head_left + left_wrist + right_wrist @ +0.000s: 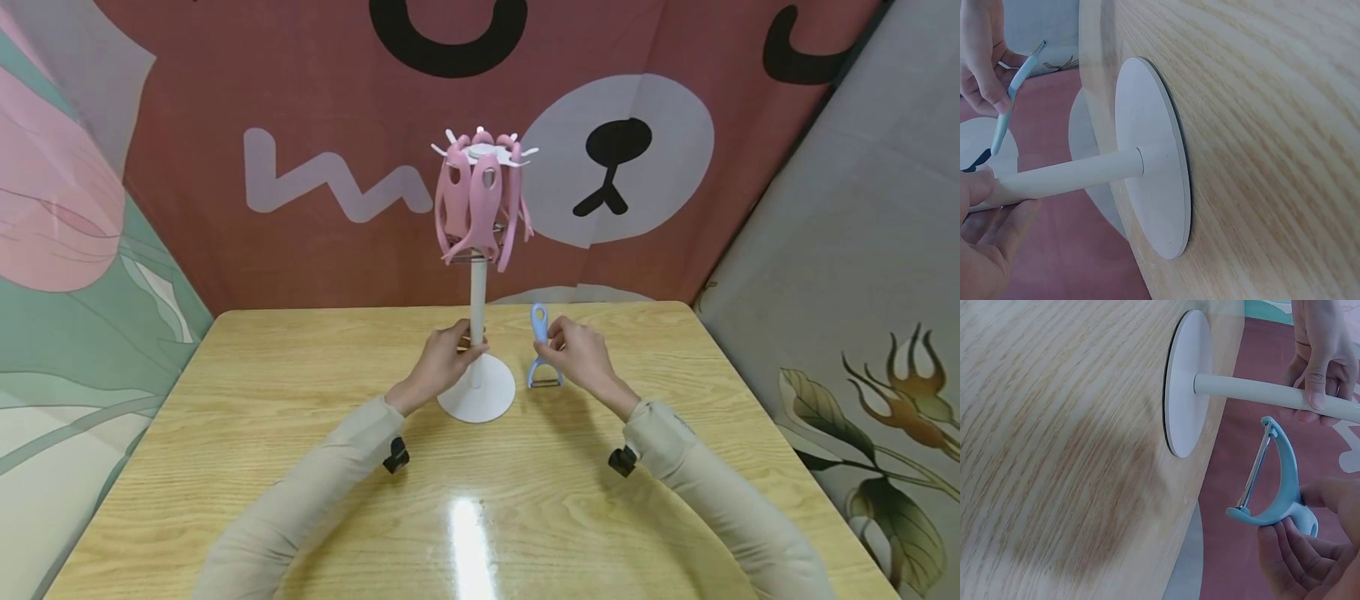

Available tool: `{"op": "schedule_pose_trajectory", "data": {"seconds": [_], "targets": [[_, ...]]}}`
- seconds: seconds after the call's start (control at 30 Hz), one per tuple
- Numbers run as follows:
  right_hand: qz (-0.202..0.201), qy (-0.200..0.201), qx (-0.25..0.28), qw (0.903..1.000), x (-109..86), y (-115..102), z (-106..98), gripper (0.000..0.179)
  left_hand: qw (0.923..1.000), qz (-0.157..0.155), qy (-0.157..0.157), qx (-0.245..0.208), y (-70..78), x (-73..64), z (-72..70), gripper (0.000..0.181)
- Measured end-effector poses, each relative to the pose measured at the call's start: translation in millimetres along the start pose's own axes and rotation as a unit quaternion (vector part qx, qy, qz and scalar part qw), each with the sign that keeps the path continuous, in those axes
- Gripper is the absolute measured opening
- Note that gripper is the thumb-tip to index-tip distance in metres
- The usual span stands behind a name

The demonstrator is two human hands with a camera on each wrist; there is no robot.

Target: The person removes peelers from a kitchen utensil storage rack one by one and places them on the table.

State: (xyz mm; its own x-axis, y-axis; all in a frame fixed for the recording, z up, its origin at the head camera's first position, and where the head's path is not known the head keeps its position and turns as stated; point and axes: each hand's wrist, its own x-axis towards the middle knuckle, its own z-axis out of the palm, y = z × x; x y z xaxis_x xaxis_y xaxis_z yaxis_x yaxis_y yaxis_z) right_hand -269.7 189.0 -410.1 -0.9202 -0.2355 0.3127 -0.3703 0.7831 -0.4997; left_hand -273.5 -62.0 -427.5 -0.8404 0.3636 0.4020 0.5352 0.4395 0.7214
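A white stand with a round base and upright pole is on the wooden table. My left hand grips that pole a little above the base. Several pink peelers hang from the white hooks in a ring at the stand's top. To the right of the pole, my right hand pinches a blue peeler by its handle. The peeler is held above the table, its blade end pointing down and the holed handle end up.
The wooden table reaches back to a red cloth backdrop with a cartoon face. Patterned cloths hang at the left and right. Dark wrist cameras sit below both sleeves.
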Motion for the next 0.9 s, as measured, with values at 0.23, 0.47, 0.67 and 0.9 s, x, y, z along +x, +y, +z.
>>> {"op": "schedule_pose_trajectory", "data": {"seconds": [0.23,0.47,0.67,0.9], "targets": [[0.011,-0.019,-0.019,0.9996,-1.4,1,2,0.025,1.0000,0.003,0.000,0.003,-1.1,-0.3,0.6,0.025],[0.010,-0.045,-0.042,0.9980,-3.2,3,4,0.027,1.0000,0.009,0.001,-0.002,-1.7,0.0,0.1,0.024],[0.020,-0.059,-0.051,0.9967,-4.4,6,8,0.027,1.0000,0.006,-0.002,-0.001,-2.3,-0.2,-0.2,0.024],[0.014,-0.076,-0.068,0.9947,-5.8,11,12,0.023,0.9999,0.009,-0.003,-0.005,-3.6,-0.1,0.6,0.024]]}}
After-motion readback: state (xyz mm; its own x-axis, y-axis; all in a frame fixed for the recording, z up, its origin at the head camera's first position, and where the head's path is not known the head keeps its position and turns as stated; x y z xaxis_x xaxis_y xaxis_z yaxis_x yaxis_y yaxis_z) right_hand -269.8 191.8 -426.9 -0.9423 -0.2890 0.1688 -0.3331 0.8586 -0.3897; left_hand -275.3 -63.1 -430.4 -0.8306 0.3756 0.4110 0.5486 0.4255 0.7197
